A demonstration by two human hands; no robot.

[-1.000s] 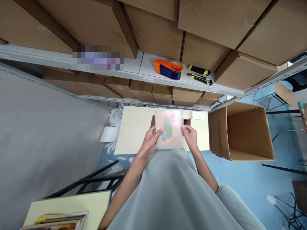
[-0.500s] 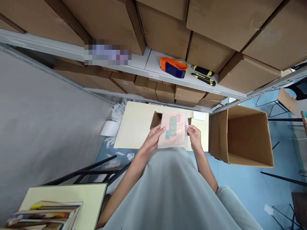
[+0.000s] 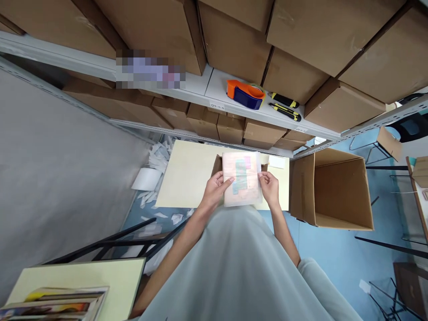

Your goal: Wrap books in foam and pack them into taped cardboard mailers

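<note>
Both hands, left hand and right hand, hold a translucent packet by its sides above the small table; an open carton stands at 3 o'clock.

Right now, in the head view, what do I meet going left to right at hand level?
white sheet on the floor → left hand → translucent packet → right hand → open cardboard box

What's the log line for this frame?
left hand: grips packet left edge | right hand: grips right edge | packet: translucent, before small box | carton: open, right
</note>
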